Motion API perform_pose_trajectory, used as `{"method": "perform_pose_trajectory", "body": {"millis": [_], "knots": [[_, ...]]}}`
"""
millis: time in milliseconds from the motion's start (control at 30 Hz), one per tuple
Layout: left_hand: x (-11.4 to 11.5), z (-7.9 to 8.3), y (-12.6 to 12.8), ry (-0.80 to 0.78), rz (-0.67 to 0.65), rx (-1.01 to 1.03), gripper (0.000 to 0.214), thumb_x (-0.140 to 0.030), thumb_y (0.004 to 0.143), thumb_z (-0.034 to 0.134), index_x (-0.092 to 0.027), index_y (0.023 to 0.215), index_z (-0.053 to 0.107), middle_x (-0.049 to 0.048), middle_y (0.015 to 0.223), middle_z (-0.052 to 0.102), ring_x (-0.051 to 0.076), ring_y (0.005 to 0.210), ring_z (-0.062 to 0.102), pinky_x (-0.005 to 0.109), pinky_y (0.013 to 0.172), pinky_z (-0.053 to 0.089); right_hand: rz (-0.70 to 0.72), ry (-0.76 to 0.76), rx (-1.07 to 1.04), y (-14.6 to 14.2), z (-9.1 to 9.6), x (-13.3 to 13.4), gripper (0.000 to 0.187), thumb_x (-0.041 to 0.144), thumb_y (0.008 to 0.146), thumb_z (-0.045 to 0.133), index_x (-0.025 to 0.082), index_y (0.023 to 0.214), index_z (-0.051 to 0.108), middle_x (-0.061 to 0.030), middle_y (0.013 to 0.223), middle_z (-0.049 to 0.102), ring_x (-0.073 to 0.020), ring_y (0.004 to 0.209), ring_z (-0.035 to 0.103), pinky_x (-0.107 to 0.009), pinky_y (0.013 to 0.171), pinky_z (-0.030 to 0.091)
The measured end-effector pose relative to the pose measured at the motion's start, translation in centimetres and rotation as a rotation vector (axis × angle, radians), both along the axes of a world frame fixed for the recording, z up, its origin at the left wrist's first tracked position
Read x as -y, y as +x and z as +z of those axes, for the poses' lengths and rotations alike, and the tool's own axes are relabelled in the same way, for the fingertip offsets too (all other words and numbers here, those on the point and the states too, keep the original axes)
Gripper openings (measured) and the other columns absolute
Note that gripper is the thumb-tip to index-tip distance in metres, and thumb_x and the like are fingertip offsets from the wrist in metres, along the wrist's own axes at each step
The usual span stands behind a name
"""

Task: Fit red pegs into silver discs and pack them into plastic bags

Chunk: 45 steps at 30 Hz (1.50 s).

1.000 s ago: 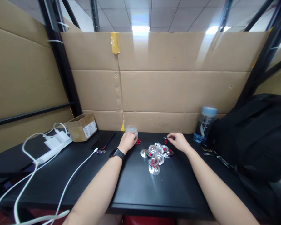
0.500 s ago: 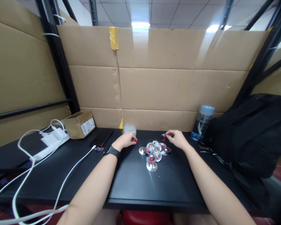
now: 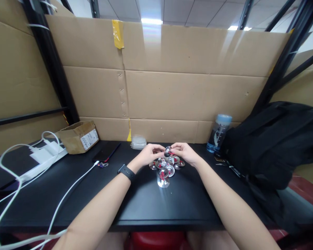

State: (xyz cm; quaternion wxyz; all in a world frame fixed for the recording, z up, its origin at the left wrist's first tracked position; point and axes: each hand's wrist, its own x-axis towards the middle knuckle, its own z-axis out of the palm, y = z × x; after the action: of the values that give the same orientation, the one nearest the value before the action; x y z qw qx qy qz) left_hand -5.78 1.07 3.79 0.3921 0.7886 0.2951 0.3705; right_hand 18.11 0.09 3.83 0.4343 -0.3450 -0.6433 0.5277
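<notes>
A small silver finger cymbal [image 3: 168,151] is held up between my hands, just above a pile of similar cymbals. My left hand [image 3: 151,154] comes from the left, its fingertips closed on the cymbal's edge. From the other side my right hand [image 3: 184,153] pinches the same cymbal near a bit of red cord. Below lies the heap of finger cymbals [image 3: 169,170], shiny discs with red cord at their centres, overlapping one another. The nearest disc [image 3: 163,182] lies at the front of the heap. Some discs are partly hidden by my left hand.
A clear plastic container [image 3: 138,142] stands behind my left hand. To the left are a phone [image 3: 106,152], a cardboard box [image 3: 79,136], a power strip [image 3: 49,161] and white cables. A water bottle [image 3: 219,133] and black backpack [image 3: 276,146] occupy the right. Cardboard panels [image 3: 161,90] wall the back.
My hands have come together above the pile from its two sides, where the left held something red and the right a metal piece with a red loop. The camera view has shifted slightly.
</notes>
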Motion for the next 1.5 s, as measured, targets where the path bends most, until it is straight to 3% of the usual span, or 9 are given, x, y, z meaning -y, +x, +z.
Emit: {"method": "perform_pose_trajectory", "body": {"millis": [200,400,600,700,800,933,1200,1333,1500], "knots": [[0.3,-0.7,0.9,-0.129,-0.003,0.124,0.042,-0.045,0.075,0.081,-0.012,0.099,0.074,0.0094,0.090,0.076,0.021,0.081,0.070,0.031,0.077,0.054,0.011,-0.121,-0.144,-1.2,-0.3,0.3,0.042,0.043,0.063,0.092,0.016,0.090,0.075,-0.0031,0.072,0.074,-0.0138,0.060,0.064,-0.026,0.060,0.048],[0.9,0.5,1.1,-0.030,0.026,0.111,0.033,-0.044,0.081,0.074,-0.013,0.092,0.072,0.0091,0.092,0.076,0.021,0.083,0.069,0.031,0.079,0.055,0.025,-0.137,-0.178,-1.9,-0.2,0.7,0.041,0.042,0.062,0.093,0.016,0.088,0.074,-0.0020,0.070,0.072,-0.0130,0.060,0.064,-0.024,0.057,0.046],[-0.9,1.4,-2.5,0.226,0.374,-0.118,0.024,-0.038,0.087,0.066,-0.015,0.090,0.074,0.0080,0.092,0.077,0.020,0.084,0.070,0.031,0.080,0.055,-0.071,-0.076,-0.197,0.0,0.4,-0.3,0.039,0.040,0.066,0.090,0.016,0.092,0.074,-0.0029,0.077,0.072,-0.0102,0.059,0.060,-0.023,0.057,0.048],[-2.4,1.0,-5.3,0.195,0.487,-0.224,0.019,-0.034,0.084,0.068,-0.016,0.085,0.075,0.0075,0.089,0.078,0.021,0.083,0.072,0.031,0.079,0.055,-0.348,-0.031,-0.062,2.5,-0.1,-1.7,0.033,0.035,0.071,0.085,0.017,0.095,0.072,-0.0025,0.070,0.070,-0.0118,0.056,0.059,-0.022,0.050,0.044],[-3.4,0.3,-7.3,0.086,0.440,-0.261,0.015,-0.030,0.078,0.072,-0.016,0.082,0.076,0.0079,0.085,0.079,0.022,0.081,0.074,0.031,0.077,0.056,-0.604,0.008,0.171,5.4,-1.7,-3.2,0.024,0.024,0.073,0.078,0.015,0.094,0.071,-0.0005,0.059,0.066,-0.0130,0.049,0.056,-0.024,0.048,0.043],[-3.6,-0.6,-8.4,0.010,0.362,-0.265,0.013,-0.025,0.071,0.075,-0.014,0.078,0.075,0.0081,0.083,0.079,0.021,0.078,0.074,0.030,0.075,0.056,-0.716,0.035,0.411,8.0,-4.0,-4.8,0.015,0.022,0.072,0.074,0.015,0.085,0.074,-0.0038,0.056,0.068,-0.0179,0.052,0.062,-0.028,0.056,0.048],[-4.4,-2.0,-9.4,0.004,0.332,-0.314,0.015,-0.025,0.065,0.075,-0.014,0.074,0.076,0.0063,0.078,0.078,0.019,0.075,0.072,0.027,0.072,0.053,-0.782,0.127,0.910,7.6,-4.2,-4.7,0.015,0.014,0.077,0.063,0.021,0.078,0.076,-0.0079,0.081,0.077,-0.0218,0.081,0.071,-0.027,0.072,0.047],[-4.7,-2.1,-9.6,-0.024,0.261,-0.326,0.021,-0.024,0.063,0.076,-0.014,0.082,0.077,0.0063,0.081,0.078,0.019,0.076,0.070,0.028,0.074,0.053,-0.770,0.113,1.001,7.1,-3.8,-4.1,0.019,0.012,0.077,0.062,0.022,0.084,0.077,-0.0087,0.090,0.077,-0.0217,0.083,0.070,-0.027,0.071,0.047],[-4.3,-1.8,-9.1,0.092,0.262,-0.400,0.032,-0.022,0.065,0.075,-0.017,0.096,0.078,0.0048,0.092,0.077,0.018,0.082,0.067,0.028,0.078,0.052,-0.731,0.323,1.015,6.4,-2.4,-3.2,0.025,0.008,0.080,0.061,0.021,0.094,0.077,-0.0104,0.103,0.074,-0.0239,0.100,0.067,-0.031,0.085,0.048]]}}
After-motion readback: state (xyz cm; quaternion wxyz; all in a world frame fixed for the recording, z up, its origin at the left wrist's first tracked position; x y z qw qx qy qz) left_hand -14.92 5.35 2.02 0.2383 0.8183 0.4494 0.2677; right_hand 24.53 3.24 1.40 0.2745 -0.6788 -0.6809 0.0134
